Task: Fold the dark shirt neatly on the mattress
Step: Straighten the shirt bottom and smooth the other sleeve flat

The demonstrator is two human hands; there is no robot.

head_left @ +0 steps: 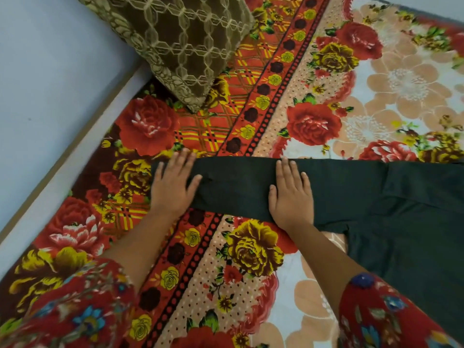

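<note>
Two hands (173, 187) (291, 197) flat, dark shirt (236, 189) beneath, probably sleeve

Dark shirt (351, 197) lies flat on floral mattress (251, 285), sleeve apparently stretched leftward.

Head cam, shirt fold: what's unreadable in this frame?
Dark shirt: body runs off the right edge of the head view; collar and far side unseen.
Sleeve: its end lies under the left hand, which is motion-blurred.
Fabric beneath the right hand: hidden by the palm.
Brown pillow: cut by the top edge.
</note>
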